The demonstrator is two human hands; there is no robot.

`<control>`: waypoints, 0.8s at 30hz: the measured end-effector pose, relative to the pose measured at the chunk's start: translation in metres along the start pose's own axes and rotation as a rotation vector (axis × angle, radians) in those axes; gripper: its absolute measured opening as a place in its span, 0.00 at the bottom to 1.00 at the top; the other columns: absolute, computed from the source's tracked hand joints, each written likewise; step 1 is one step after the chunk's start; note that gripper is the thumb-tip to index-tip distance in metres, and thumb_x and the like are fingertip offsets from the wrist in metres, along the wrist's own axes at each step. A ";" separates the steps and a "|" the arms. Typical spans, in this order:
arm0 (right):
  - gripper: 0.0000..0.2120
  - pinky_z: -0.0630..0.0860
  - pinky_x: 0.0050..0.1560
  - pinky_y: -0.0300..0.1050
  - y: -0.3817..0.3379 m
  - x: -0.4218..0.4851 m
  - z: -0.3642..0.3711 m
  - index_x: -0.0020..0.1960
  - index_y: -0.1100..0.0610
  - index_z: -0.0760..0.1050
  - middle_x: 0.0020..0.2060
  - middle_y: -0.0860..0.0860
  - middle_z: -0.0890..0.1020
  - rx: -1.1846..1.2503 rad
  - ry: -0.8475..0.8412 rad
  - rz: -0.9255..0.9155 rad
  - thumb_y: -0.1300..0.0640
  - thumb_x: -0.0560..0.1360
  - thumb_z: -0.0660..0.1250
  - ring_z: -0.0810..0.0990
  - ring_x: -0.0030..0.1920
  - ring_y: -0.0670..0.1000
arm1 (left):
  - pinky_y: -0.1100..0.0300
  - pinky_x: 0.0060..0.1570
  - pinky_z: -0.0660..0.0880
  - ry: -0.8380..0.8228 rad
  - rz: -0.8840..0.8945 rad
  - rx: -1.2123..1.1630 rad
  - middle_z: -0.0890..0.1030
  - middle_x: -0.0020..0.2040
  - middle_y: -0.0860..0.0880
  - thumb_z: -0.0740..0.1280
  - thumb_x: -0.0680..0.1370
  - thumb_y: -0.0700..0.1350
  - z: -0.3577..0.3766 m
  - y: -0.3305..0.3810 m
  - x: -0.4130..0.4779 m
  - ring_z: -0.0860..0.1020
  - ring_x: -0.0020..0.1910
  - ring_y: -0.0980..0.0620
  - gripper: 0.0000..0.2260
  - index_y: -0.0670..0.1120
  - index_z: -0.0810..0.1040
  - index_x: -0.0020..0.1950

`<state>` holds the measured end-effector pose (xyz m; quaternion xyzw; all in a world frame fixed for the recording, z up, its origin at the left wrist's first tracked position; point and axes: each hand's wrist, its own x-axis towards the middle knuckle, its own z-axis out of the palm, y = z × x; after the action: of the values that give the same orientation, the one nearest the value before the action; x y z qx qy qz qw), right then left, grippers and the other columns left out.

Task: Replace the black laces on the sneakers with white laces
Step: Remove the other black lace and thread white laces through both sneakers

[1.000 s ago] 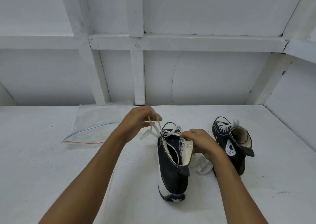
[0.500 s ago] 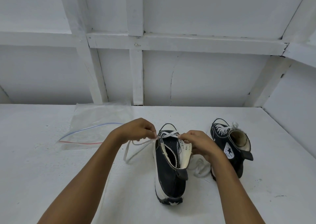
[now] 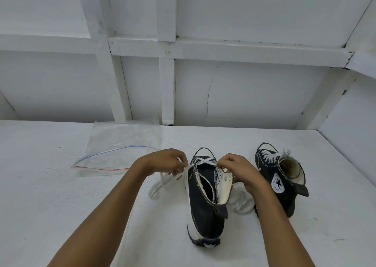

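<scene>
1. White-painted boards and beams back a white counter (image 3: 61, 205), seen from above by a person working bare-handed.
2. Between the two sets of fingers stands a black canvas high-top sneaker (image 3: 203, 209) with a thick white rubber sole, its heel nearest the viewer and its toe pointing away.
3. The left hand (image 3: 164, 161) has curled fingers pinching a flat white cotton lace (image 3: 203, 161) just left of the shoe. The right hand (image 3: 238, 170) also has curled fingers and appears to pinch the same lace at the right eyelet row.
4. Risk: a harder pull from one side would likely slide the lace through, leaving one tail short for the upper eyelets.
5. Risk: the flat lace could twist as it tightens and lie ridged rather than smooth.
6. Risk: the tall, narrow shoe is steadied only by the lace, so a sideways tug might tip it.
7. Appearance: only the lowest eyelets near the toe carry a white cross. The metal eyelets on the cream inner flap are bare, and the collar gapes open.
8. Slack lace loops on the counter below the left fingers, and more lies heaped below the right fingers.
9. Right of the right fingers stands a second black high-top sneaker (image 3: 284, 177), which looks already laced in white.
10. Beyond the left fingers lies a clear plastic zip bag (image 3: 122, 144).
</scene>
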<state>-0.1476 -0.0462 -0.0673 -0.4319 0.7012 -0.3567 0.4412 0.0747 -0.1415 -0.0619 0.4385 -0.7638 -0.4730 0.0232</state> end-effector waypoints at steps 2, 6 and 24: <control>0.05 0.66 0.36 0.42 -0.002 0.001 0.002 0.45 0.57 0.76 0.40 0.48 0.77 -0.005 -0.004 0.003 0.55 0.73 0.69 0.73 0.40 0.47 | 0.59 0.43 0.73 0.001 0.027 -0.030 0.82 0.36 0.52 0.66 0.79 0.44 0.005 -0.001 0.001 0.77 0.36 0.57 0.08 0.40 0.80 0.50; 0.05 0.66 0.35 0.42 -0.004 0.001 0.002 0.46 0.57 0.76 0.39 0.48 0.77 -0.012 -0.005 0.007 0.56 0.73 0.69 0.72 0.38 0.47 | 0.59 0.42 0.73 0.054 0.095 -0.089 0.80 0.35 0.52 0.65 0.80 0.44 0.014 0.003 0.002 0.76 0.37 0.54 0.10 0.40 0.80 0.43; 0.14 0.68 0.33 0.41 -0.006 -0.012 0.000 0.36 0.57 0.72 0.31 0.48 0.78 -0.027 0.027 -0.013 0.51 0.73 0.73 0.74 0.30 0.47 | 0.61 0.41 0.74 0.427 -0.005 0.225 0.79 0.43 0.53 0.64 0.79 0.42 -0.016 -0.024 -0.002 0.79 0.41 0.54 0.03 0.48 0.78 0.48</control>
<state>-0.1433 -0.0372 -0.0585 -0.4376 0.7091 -0.3558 0.4232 0.0984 -0.1549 -0.0700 0.5304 -0.7883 -0.2815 0.1341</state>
